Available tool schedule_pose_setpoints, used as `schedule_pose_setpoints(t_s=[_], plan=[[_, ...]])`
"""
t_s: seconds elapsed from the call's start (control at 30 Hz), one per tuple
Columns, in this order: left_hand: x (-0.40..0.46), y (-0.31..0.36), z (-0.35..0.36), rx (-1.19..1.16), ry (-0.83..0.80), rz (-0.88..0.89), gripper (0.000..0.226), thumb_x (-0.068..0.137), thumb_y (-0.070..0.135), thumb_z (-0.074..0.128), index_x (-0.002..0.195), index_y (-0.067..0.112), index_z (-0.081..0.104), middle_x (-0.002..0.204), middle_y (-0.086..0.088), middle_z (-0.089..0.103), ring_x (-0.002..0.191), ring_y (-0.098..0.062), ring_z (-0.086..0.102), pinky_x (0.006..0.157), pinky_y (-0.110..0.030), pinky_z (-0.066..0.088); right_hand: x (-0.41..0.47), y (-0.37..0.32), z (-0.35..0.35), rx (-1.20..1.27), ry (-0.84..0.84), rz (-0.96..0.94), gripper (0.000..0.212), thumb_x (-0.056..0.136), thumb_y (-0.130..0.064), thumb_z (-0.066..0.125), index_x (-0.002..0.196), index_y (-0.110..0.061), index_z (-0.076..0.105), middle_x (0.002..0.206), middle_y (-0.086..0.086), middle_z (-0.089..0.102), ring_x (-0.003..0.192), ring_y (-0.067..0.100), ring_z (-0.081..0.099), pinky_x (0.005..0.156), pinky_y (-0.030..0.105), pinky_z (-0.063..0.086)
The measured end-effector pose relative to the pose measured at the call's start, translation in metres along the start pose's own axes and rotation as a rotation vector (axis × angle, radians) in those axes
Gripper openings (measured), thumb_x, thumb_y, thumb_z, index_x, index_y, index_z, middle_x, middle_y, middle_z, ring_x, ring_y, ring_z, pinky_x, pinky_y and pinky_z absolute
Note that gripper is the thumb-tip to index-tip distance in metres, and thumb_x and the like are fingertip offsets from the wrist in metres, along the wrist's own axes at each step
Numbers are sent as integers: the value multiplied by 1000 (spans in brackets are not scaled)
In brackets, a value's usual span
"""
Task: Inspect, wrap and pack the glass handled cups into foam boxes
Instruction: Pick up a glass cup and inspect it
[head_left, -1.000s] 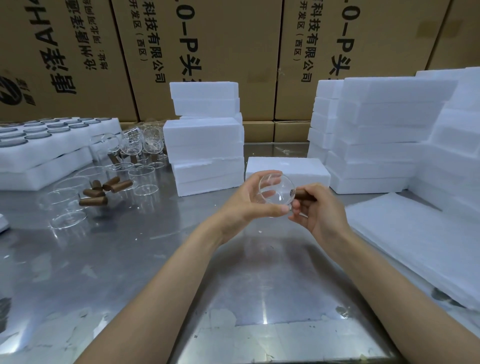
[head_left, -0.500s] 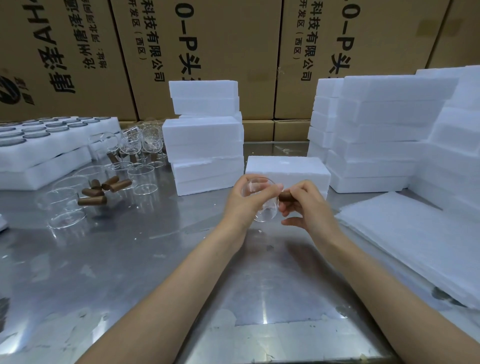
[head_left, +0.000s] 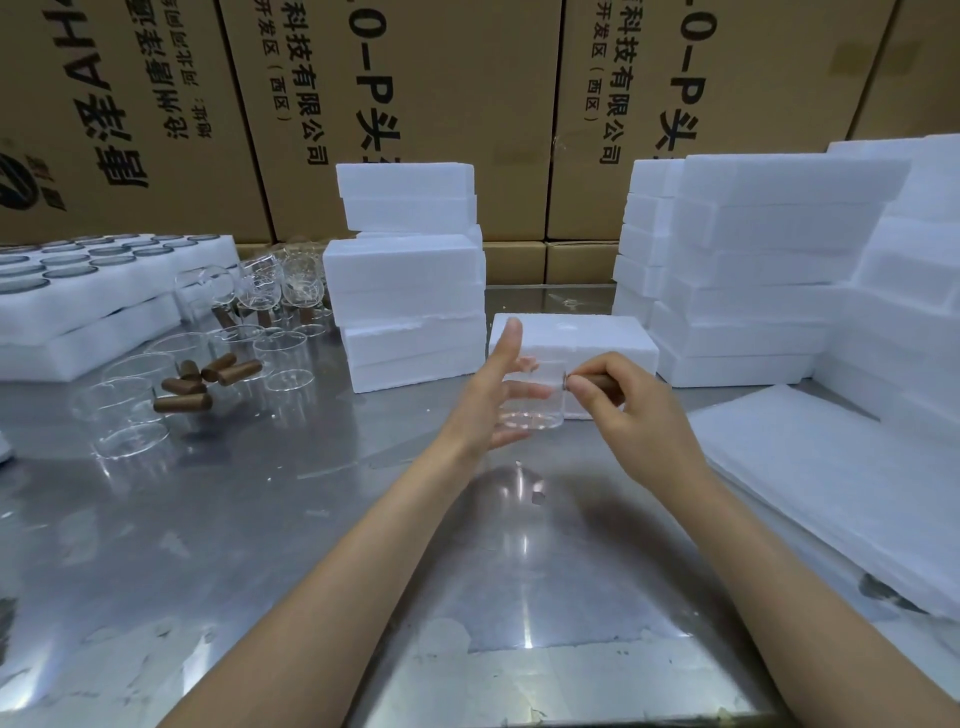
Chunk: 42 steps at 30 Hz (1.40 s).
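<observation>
One glass cup (head_left: 535, 400) hangs between two hands: the right hand (head_left: 631, 410) pinches its brown handle (head_left: 602, 383), the left hand (head_left: 493, 395) is spread beside it. One foam box (head_left: 576, 338) lies just beyond.

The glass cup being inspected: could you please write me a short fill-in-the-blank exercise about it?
1. The right hand pinches the cup's brown ____.
2. The left hand rests against the glass cup with its fingers ____.
3. The cup is held above a ____ table.

Missing words: handle; straight; metal
</observation>
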<state>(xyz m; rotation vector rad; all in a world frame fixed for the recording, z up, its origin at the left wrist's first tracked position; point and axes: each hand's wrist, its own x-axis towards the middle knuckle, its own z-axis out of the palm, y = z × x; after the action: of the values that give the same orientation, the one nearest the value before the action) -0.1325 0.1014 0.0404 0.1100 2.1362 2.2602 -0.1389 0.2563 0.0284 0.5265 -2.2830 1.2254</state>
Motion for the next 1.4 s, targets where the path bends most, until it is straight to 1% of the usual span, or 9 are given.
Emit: schedule_pose_setpoints(t_s=[0.07, 0.2, 0.3, 0.53, 0.77, 1.03, 1.1, 1.23, 1.4], plan=[[-1, 2, 2, 23, -15, 50, 83, 59, 84, 40, 118, 30, 58, 117, 0, 66, 105, -16, 63, 90, -35, 47, 1, 0, -1, 54, 30, 75, 21, 93, -31, 55, 85, -14, 64, 59, -18, 54, 61, 3, 49, 58, 19, 36], [-4, 5, 7, 5, 35, 187, 49, 76, 73, 49, 110, 39, 55, 125, 6, 58, 117, -16, 56, 101, -35, 40, 3, -2, -1, 157, 5, 170, 28, 95, -32, 52, 81, -12, 67, 47, -18, 47, 53, 6, 41, 60, 26, 34], [-5, 2, 6, 93, 74, 353, 56, 79, 65, 44, 130, 42, 47, 141, 16, 46, 128, -3, 45, 106, -27, 32, 2, -4, -1, 200, -24, 202, 30, 96, -31, 49, 79, -14, 67, 47, -24, 51, 53, 3, 44, 62, 24, 36], [-6, -8, 10, 357, 168, 607, 54, 70, 41, 82, 116, 33, 56, 115, 30, 55, 114, 12, 48, 95, -10, 38, 4, -6, -2, 345, -71, 294, 36, 97, -30, 49, 65, -22, 62, 40, -14, 38, 38, 5, 35, 42, 15, 32], [-3, -13, 11, 222, 282, 581, 38, 68, 28, 85, 99, 24, 64, 104, 13, 67, 105, -4, 60, 96, -29, 48, 2, -4, 4, 260, -90, 270, 34, 97, -29, 47, 69, -20, 64, 41, -11, 42, 41, 7, 39, 53, 26, 36], [-6, 0, 9, -16, 320, 412, 4, 82, 33, 73, 82, 30, 74, 86, 22, 72, 86, 13, 62, 69, -2, 43, 2, -6, 3, 312, -120, 302, 34, 98, -31, 46, 73, -16, 64, 38, -14, 43, 39, 3, 37, 47, 16, 35], [-6, 3, 7, -12, 284, 350, 11, 86, 39, 67, 81, 34, 76, 87, 24, 72, 89, 13, 62, 73, -8, 44, 3, -7, 0, 353, -134, 330, 33, 99, -30, 46, 76, -13, 64, 37, -15, 42, 38, 3, 36, 45, 14, 34], [-6, 11, -3, 1, 65, 265, 21, 84, 42, 63, 98, 31, 75, 115, 14, 69, 119, -1, 55, 109, -29, 37, 6, -4, -8, 516, -143, 452, 32, 97, -30, 48, 80, -8, 64, 42, -13, 34, 40, 7, 31, 46, 20, 31], [-5, 16, -17, -71, -213, 286, 40, 84, 28, 64, 122, 17, 63, 129, 1, 63, 128, -10, 50, 114, -27, 31, 9, -1, -15, 756, -171, 575, 33, 96, -29, 47, 74, -9, 61, 43, -11, 29, 37, 5, 27, 40, 15, 28]])
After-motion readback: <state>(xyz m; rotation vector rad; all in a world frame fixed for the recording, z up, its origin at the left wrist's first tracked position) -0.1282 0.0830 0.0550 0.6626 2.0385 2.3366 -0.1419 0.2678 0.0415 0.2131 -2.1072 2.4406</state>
